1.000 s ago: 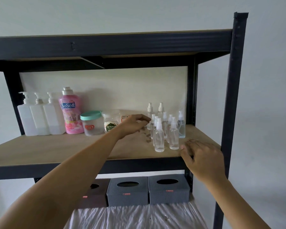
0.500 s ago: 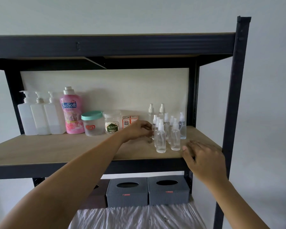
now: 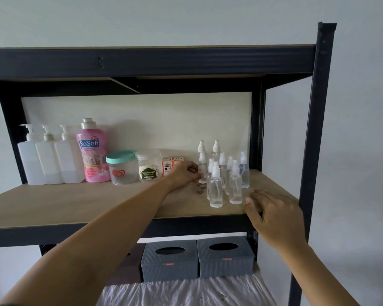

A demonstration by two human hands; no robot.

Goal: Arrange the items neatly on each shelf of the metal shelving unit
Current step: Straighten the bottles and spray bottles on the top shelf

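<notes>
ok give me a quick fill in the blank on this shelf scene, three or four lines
1. The pink SoSoft bottle stands right of three white ____ bottles.
2. The jar with the red heart has a ____ lid.
3. The left hand reaches to the cluster of small clear ____ bottles.
4. On the shelf below stand grey ____ boxes.

Missing words: pump; teal; spray; tissue

Left hand (image 3: 184,175) touching small spray bottle (image 3: 202,171), right hand (image 3: 274,217) at shelf edge (image 3: 119,228)

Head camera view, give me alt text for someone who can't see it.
A person's left hand pinches a small clear plastic spray bottle in a cluster on a wooden shelf; the right hand rests open at the shelf's front edge.
</notes>
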